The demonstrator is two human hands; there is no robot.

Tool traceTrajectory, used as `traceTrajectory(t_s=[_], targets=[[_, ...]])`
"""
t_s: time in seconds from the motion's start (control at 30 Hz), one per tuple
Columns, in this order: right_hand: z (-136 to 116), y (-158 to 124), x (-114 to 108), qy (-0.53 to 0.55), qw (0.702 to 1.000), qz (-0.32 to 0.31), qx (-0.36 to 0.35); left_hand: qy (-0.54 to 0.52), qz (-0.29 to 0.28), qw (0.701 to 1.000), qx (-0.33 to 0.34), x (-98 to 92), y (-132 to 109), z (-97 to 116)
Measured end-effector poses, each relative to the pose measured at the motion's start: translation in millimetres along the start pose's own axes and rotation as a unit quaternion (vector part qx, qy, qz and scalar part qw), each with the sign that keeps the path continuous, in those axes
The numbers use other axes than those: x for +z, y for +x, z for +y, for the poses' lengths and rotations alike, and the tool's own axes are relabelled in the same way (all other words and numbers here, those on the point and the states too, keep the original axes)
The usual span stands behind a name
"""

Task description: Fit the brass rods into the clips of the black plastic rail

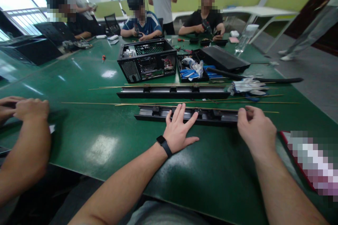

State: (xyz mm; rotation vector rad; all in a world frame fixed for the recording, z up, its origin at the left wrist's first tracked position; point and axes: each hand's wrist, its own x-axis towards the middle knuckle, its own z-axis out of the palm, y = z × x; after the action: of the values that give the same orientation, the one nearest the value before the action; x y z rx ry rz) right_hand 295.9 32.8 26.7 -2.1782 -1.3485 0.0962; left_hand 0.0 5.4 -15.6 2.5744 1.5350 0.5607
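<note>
Black rail lay on the tabletop, on the near side of the computer case. It looked stiff and fairly light, its smooth faces perhaps slippery; the long outer walls probably offered the surest hold, clear of the thin rod, which seemed springy. It was straight, shiny grey inside, with dark blocks set along it. The left hand was spread over it; the right hand curled at one end, its exact grip unclear.

Black computer case, clear bottle, gloves
</note>
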Motion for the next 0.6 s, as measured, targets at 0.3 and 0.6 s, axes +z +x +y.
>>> traceTrajectory(t_s=[0.3, 0.6], targets=[[17, 4, 23, 0.029, 0.998, 0.027, -0.055, -0.003, 0.001, 1.000, 0.000, 0.2, 1, 1], [2, -8, 19, 0.040, 0.993, -0.022, -0.105, -0.003, 0.001, 1.000, 0.001, 0.6, 1, 1]])
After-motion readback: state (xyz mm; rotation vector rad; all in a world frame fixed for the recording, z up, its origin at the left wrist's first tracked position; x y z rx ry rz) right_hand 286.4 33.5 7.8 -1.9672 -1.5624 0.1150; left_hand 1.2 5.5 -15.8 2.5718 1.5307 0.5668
